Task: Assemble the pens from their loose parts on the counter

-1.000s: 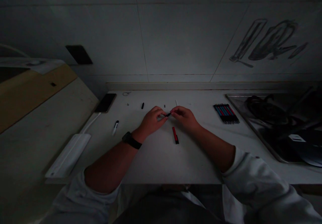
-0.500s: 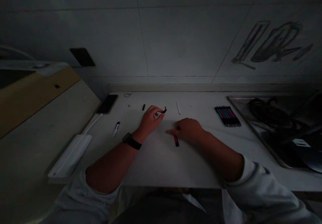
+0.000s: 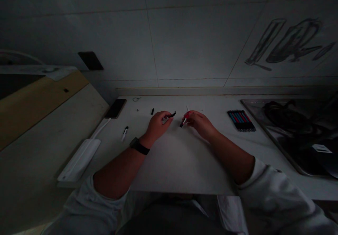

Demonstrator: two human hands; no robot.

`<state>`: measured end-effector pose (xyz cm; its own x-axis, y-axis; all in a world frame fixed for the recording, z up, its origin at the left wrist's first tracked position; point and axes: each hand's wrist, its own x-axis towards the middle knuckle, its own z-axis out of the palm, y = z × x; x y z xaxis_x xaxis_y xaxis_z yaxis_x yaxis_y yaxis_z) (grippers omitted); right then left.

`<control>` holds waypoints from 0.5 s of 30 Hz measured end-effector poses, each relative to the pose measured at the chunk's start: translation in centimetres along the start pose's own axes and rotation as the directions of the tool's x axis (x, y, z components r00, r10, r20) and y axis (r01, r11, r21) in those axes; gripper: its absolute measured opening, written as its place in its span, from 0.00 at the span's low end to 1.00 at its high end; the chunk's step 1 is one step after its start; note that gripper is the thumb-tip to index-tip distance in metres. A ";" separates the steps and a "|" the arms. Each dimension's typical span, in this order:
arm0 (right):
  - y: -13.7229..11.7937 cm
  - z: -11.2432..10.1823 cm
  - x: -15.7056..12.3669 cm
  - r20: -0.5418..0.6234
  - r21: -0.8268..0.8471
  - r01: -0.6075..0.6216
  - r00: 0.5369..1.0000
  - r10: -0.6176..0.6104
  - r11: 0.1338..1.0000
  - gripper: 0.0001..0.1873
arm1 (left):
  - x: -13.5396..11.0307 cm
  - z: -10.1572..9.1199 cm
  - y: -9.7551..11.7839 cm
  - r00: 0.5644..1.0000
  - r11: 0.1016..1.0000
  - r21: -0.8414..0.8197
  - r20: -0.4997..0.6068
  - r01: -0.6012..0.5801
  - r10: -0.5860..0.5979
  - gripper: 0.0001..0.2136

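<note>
My left hand, with a dark watch on its wrist, pinches a small black pen part just above the white table. To its right, my right hand is closed round a red pen barrel whose dark tip points toward the left hand. The two pieces are a few centimetres apart. A thin white refill lies just behind the right hand.
A row of coloured pens lies at the right. A black-and-white pen, a small black cap and a phone lie at the left. A white power strip sits at the left edge; a dark tray stands right.
The right hand went down to the red barrel on the table, picked it up and brought it back toward the left hand. The left hand kept the black part.
</note>
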<state>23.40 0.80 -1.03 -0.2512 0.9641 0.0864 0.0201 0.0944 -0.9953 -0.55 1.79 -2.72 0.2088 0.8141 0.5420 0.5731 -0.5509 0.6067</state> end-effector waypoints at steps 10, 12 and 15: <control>1.4 -0.5 0.8 -0.100 -0.012 0.133 0.986 -0.133 0.991 0.15 | -0.1 0.2 0.0 0.999 0.999 -0.016 0.010 -0.030 0.030 0.06; 2.0 -0.6 1.0 -0.104 -0.124 0.183 0.975 -0.196 0.975 0.14 | -0.1 0.1 0.3 0.999 0.999 -0.027 0.011 -0.042 0.043 0.05; 2.6 -0.7 1.0 -0.112 -0.312 0.257 0.946 -0.304 0.915 0.14 | 0.0 -0.1 0.5 0.997 0.996 -0.045 0.005 -0.072 0.072 0.05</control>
<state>23.85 2.14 -3.51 -0.1355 0.9110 0.3894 0.2552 0.4119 -0.8748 -0.36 1.48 -2.37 0.2537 0.7731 0.5813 0.5202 -0.6157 0.5918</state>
